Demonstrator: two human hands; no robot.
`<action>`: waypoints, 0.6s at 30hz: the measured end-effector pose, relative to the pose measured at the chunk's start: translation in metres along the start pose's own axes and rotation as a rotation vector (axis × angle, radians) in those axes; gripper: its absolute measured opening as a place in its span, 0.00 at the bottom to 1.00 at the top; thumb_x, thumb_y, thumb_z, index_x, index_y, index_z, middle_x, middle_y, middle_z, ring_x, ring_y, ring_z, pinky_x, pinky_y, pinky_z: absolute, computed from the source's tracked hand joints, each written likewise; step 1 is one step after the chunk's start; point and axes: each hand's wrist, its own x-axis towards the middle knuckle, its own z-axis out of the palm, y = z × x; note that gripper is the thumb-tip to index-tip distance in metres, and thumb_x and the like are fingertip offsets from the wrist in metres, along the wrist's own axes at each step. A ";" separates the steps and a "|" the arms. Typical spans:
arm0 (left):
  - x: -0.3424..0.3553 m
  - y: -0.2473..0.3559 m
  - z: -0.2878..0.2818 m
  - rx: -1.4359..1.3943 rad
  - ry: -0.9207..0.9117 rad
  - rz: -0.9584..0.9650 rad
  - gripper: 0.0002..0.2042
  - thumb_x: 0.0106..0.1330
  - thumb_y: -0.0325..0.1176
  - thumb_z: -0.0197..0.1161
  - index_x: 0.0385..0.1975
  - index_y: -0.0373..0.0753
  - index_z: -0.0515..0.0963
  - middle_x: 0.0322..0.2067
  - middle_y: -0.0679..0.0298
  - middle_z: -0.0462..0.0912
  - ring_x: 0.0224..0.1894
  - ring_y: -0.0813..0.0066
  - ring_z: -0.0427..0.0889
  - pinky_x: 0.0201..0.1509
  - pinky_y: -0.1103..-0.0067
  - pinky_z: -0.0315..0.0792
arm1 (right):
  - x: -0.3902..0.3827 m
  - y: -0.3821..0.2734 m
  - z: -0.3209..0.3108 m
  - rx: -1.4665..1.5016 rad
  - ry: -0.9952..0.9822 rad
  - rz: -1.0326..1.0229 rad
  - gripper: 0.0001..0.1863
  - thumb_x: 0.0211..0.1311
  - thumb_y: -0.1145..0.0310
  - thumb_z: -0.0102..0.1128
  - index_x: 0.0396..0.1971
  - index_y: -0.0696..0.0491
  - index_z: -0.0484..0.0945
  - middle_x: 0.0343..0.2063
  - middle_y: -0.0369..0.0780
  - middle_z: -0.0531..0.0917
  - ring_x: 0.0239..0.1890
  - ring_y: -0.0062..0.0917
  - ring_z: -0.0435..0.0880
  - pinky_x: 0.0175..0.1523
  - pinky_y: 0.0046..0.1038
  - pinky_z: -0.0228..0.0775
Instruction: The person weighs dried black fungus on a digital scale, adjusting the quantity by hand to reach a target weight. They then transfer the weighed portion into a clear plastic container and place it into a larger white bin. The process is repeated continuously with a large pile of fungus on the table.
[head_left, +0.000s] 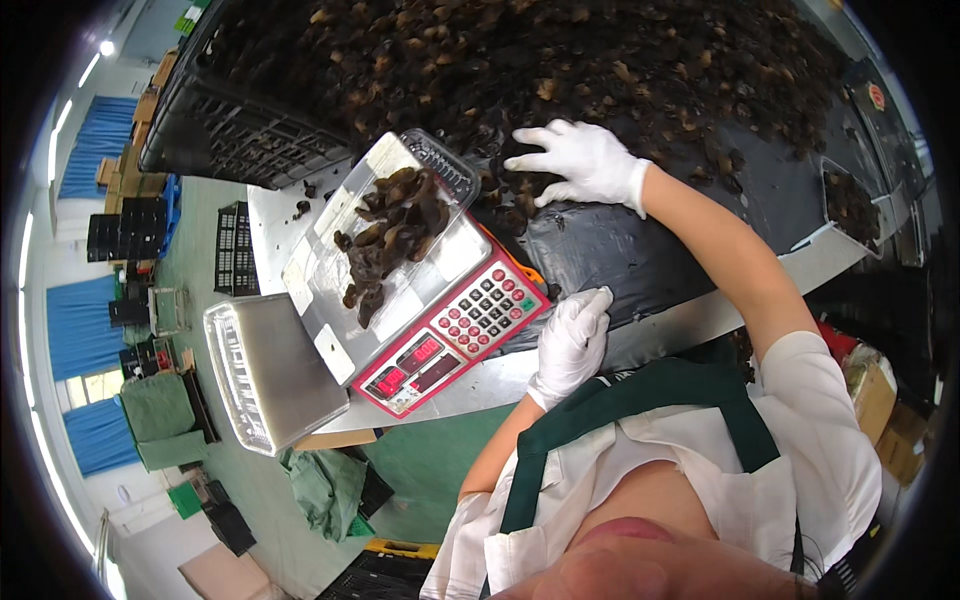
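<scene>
A large heap of dried wood ear mushrooms (560, 70) spreads over the dark plastic sheet at the far side. My right hand (585, 168), in a white glove, is open with fingers spread at the heap's near edge. My left hand (572, 345), gloved too, is closed by the table's near edge, right of the scale; whatever it may hold is hidden. A red scale (450, 335) with a keypad and lit display stands left of my hands. Loose wood ear mushrooms (390, 235) lie on its pan, beside a clear plastic tray (436, 165).
A stack of clear plastic boxes (270, 375) sits left of the scale at the table edge. Behind stands a black slatted crate (250, 130). At the right is another clear box (850, 205) with mushrooms in it. A green cloth bundle (325, 490) lies on the floor.
</scene>
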 end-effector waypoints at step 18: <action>0.011 0.006 -0.130 0.403 0.497 0.315 0.17 0.62 0.14 0.68 0.50 0.34 0.86 0.45 0.56 0.90 0.46 0.63 0.89 0.54 0.71 0.82 | -0.020 0.030 -0.053 1.362 0.245 0.873 0.28 0.76 0.38 0.55 0.49 0.46 0.91 0.49 0.31 0.90 0.50 0.16 0.81 0.50 0.28 0.72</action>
